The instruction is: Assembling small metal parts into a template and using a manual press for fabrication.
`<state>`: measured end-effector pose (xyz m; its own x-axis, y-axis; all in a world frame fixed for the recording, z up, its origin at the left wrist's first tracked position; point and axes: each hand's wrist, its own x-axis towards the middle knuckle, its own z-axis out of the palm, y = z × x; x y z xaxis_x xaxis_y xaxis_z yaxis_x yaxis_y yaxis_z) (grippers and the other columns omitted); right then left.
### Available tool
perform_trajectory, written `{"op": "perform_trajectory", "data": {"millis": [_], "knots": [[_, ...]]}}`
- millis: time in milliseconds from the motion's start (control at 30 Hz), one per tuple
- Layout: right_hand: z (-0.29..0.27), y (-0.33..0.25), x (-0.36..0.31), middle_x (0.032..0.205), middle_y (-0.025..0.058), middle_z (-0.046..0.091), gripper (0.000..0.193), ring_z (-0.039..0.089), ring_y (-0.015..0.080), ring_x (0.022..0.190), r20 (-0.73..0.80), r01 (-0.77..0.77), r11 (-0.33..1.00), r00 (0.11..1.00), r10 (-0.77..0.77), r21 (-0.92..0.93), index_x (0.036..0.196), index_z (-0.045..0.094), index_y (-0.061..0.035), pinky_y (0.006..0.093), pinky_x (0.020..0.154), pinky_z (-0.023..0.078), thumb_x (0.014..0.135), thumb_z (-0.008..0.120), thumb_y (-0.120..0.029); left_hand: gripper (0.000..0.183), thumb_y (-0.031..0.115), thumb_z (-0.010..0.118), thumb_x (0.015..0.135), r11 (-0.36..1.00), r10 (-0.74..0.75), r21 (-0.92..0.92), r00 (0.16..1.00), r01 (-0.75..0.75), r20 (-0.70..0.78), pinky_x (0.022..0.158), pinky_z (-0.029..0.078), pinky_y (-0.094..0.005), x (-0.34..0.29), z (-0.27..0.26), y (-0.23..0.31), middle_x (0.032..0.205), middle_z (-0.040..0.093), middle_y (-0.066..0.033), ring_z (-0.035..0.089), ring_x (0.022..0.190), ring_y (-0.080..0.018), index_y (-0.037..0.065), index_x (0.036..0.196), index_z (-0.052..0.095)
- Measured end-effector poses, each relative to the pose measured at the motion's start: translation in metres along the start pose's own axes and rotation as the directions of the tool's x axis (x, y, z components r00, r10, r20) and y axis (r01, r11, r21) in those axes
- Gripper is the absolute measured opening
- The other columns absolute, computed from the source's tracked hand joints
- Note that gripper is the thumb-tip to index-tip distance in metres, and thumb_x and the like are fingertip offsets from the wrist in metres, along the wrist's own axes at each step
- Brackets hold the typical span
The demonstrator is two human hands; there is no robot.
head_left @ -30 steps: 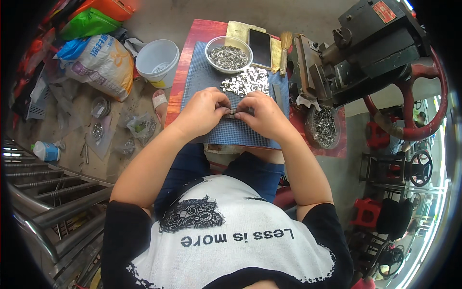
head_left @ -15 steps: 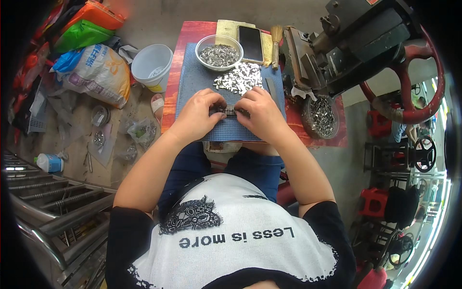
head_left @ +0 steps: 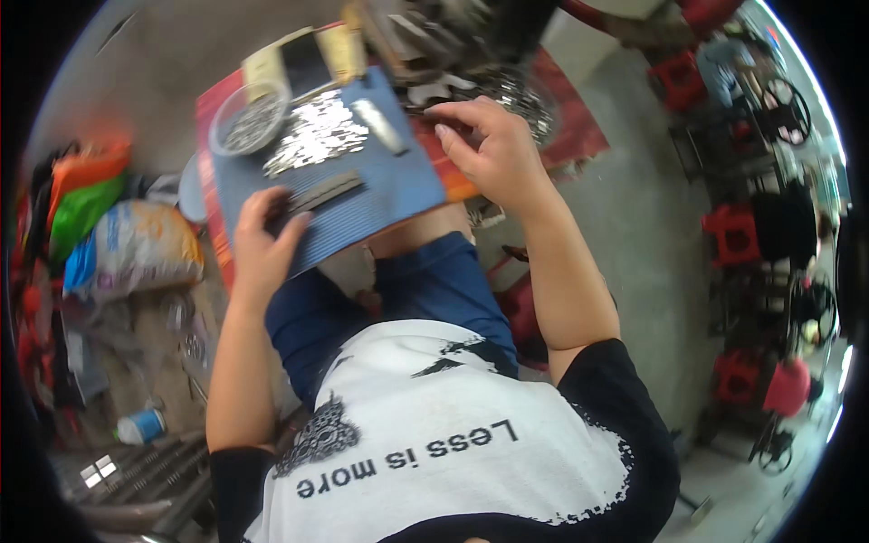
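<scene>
On the blue ribbed mat (head_left: 398, 185) lies a dark, narrow metal bar (head_left: 330, 190) with small notches along it. My left hand (head_left: 262, 240) is at the bar's left end, thumb and fingers curled round it. Reaching past the mat to the right, my right hand (head_left: 498, 149) has its thumb and forefinger apart, near the machine's base; nothing shows clearly between them. Small shiny metal pieces (head_left: 317, 131) are spread beyond the bar, beside a clear bowl (head_left: 215, 136) of similar pieces. A flat silver strip (head_left: 380, 127) lies to their right. Motion blurs the picture.
A phone-like dark slab (head_left: 308, 63) lies on yellow cloth at the table's far side. The dark machine (head_left: 471, 36) stands at the far right, with a bowl of metal pieces (head_left: 534, 109) near it. Bags (head_left: 136, 244) fill the floor at left; red stools (head_left: 733, 235) stand at right.
My right hand has left the bar and moved right, toward the machine. My left hand stays at the bar's left end. The whole view has swung to the right.
</scene>
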<state>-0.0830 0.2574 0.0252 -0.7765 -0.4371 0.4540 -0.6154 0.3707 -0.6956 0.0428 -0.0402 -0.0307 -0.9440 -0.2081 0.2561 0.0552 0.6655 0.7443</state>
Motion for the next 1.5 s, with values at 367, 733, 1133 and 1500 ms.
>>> {"op": "perform_trajectory", "data": {"millis": [367, 733, 1133, 1500], "knots": [[-0.081, 0.123, -0.176, 0.080, 0.0055, 0.070, 0.018, 0.059, 0.0101, 0.071, -0.469, -0.530, 0.846, 0.733, 0.493, 0.060, 0.103, 0.073, -0.0018, 0.0255, 0.068, 0.048, 0.088, 0.067, -0.009, 0.024, 0.011, 0.066, 0.096, 0.986, -0.090, -0.139, 0.995, 0.094, 0.035, 0.081, 0.043, -0.0221, 0.002, 0.006, -0.010, 0.097, 0.060, -0.0006, 0.053, 0.088, -0.0089, -0.002, 0.116, 0.063], [-0.074, 0.130, -0.170, 0.073, 0.0045, 0.065, 0.017, 0.055, 0.0086, 0.066, -0.480, -0.601, 0.793, 0.668, 0.569, 0.103, 0.101, 0.072, -0.0001, 0.0256, 0.066, 0.047, 0.087, 0.068, -0.010, 0.031, 0.009, 0.078, 0.082, 0.998, -0.062, 0.002, 0.998, 0.062, 0.019, 0.083, 0.044, -0.0266, 0.002, 0.008, 0.005, 0.097, 0.060, -0.0028, 0.053, 0.090, -0.0133, 0.000, 0.108, 0.065], [0.016, -0.003, -0.032, 0.088, 0.0074, 0.068, 0.012, 0.062, 0.0155, 0.078, -0.183, -0.122, 0.983, 0.972, 0.147, 0.140, 0.100, 0.071, -0.0023, 0.0266, 0.071, 0.049, 0.089, 0.066, -0.003, 0.023, 0.011, 0.078, 0.078, 0.994, 0.061, 0.099, 0.994, -0.052, -0.093, 0.089, 0.048, -0.0388, -0.001, 0.007, 0.012, 0.101, 0.063, -0.0121, 0.058, 0.101, -0.0310, 0.002, 0.098, 0.070], [0.114, -0.035, 0.075, 0.093, 0.0112, 0.069, 0.018, 0.064, 0.0198, 0.080, 0.156, 0.063, 0.991, 0.984, -0.081, 0.114, 0.099, 0.071, 0.0002, 0.0291, 0.072, 0.049, 0.086, 0.069, -0.012, 0.030, 0.009, 0.072, 0.082, 0.923, 0.296, 0.330, 0.915, -0.199, -0.275, 0.090, 0.049, -0.0397, 0.070, -0.056, 0.004, 0.111, 0.064, -0.0131, 0.061, 0.101, -0.0335, 0.004, 0.112, 0.070]]}}
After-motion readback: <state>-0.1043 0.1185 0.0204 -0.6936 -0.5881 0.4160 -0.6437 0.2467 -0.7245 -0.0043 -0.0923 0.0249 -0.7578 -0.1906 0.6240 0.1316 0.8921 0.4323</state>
